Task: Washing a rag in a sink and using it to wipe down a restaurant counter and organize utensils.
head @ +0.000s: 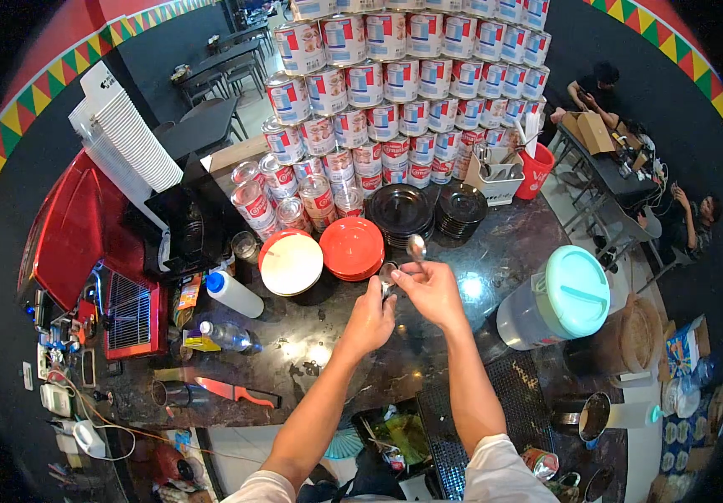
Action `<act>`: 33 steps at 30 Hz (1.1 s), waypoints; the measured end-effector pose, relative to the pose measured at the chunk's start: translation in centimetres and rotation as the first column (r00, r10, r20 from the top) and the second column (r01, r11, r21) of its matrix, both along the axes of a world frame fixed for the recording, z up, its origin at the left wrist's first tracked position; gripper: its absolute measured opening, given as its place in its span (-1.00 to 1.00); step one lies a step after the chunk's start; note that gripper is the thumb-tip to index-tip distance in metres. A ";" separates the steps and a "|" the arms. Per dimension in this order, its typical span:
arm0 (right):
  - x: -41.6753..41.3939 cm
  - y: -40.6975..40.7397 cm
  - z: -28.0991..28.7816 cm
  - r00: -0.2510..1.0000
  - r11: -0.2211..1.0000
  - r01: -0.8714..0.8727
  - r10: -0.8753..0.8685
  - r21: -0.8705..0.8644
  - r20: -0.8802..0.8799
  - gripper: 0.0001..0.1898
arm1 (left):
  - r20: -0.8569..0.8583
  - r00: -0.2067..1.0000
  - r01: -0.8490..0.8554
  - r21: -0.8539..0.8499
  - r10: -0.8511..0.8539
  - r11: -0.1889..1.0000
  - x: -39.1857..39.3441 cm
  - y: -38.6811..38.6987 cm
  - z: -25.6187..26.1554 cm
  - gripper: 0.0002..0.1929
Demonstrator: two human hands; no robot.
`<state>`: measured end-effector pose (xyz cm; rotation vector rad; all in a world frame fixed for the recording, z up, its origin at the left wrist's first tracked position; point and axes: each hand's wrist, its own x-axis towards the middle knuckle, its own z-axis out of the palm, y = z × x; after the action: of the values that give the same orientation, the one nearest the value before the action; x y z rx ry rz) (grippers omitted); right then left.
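Note:
My left hand (pixel 369 319) grips metal spoons (pixel 388 271) by their handles, bowls pointing away from me; how many is hard to tell. Close beside it, my right hand (pixel 432 290) pinches another metal spoon (pixel 416 247), its bowl rising above the fingers. Both hands are over the dark stone counter (pixel 311 383), fingertips nearly meeting. Just beyond them is a stack of red plates (pixel 352 246), with a stack of black plates (pixel 401 210) behind. White plates (pixel 291 264) lie left of the red ones. Farther right, a white cutlery holder (pixel 494 179) contains more utensils.
A wall of stacked cans (pixel 393 85) lines the counter's far side. A lidded jug (pixel 553 298) stands at right. A squeeze bottle (pixel 235 294), a plastic bottle (pixel 226 336) and a red-bladed knife (pixel 235 391) are at left. A black perforated mat (pixel 512 402) lies near my right forearm. Two people sit beyond.

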<state>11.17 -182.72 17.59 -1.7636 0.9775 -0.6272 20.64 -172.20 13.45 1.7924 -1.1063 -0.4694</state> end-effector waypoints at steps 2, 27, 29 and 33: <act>0.1 -0.8 -1.5 0.927 0.931 -0.265 0.174 0.252 0.332 -0.69 | -0.069 0.996 0.060 -0.029 -0.062 0.998 0.5 0.4 -0.3 -0.78; 1.2 -26.0 8.1 0.418 0.190 0.862 -0.790 -0.470 0.448 -0.78 | -0.889 0.451 0.071 -0.052 -0.079 0.996 3.3 4.1 -2.3 -0.83; 1.8 -27.2 6.7 0.496 0.226 0.796 -0.775 -0.561 0.392 -0.76 | -0.890 0.452 0.061 -0.034 -0.059 0.998 3.6 4.5 -2.4 -0.81; 3.2 -29.0 3.8 0.576 0.359 0.666 -0.805 -0.654 0.145 -0.75 | -0.882 0.468 0.036 -0.046 -0.058 0.998 4.7 5.9 -3.1 -0.81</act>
<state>14.36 -211.68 21.43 -1.9188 1.9428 -1.5694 25.32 -166.28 10.35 1.1656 -0.3786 -1.2535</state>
